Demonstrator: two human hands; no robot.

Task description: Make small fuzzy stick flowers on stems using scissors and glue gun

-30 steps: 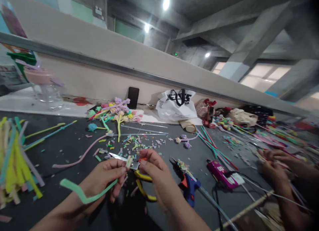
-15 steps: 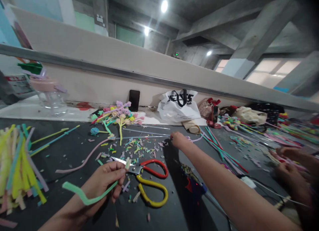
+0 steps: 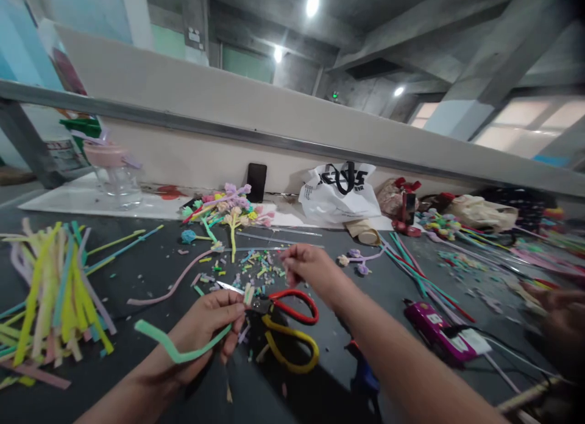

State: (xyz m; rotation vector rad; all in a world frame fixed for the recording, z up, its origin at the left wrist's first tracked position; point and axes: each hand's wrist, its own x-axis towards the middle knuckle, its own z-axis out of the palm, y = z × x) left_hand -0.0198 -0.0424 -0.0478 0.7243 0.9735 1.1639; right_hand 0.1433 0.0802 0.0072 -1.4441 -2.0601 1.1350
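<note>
A soft green strip (image 3: 183,351) runs through the left hand (image 3: 212,323), pinched between thumb and fingers. Its free end curves out to the left above the dark counter (image 3: 137,272). The other end rises past the fingertips to a short, pale cream tip (image 3: 248,293). Just beside that tip, a pair of scissors (image 3: 283,326) lies flat on the counter, blades pointing left, one handle loop red and the other yellow. The right hand (image 3: 308,268) hovers above the handles, fingertips pinched together, near small coloured scraps (image 3: 260,268).
</note>
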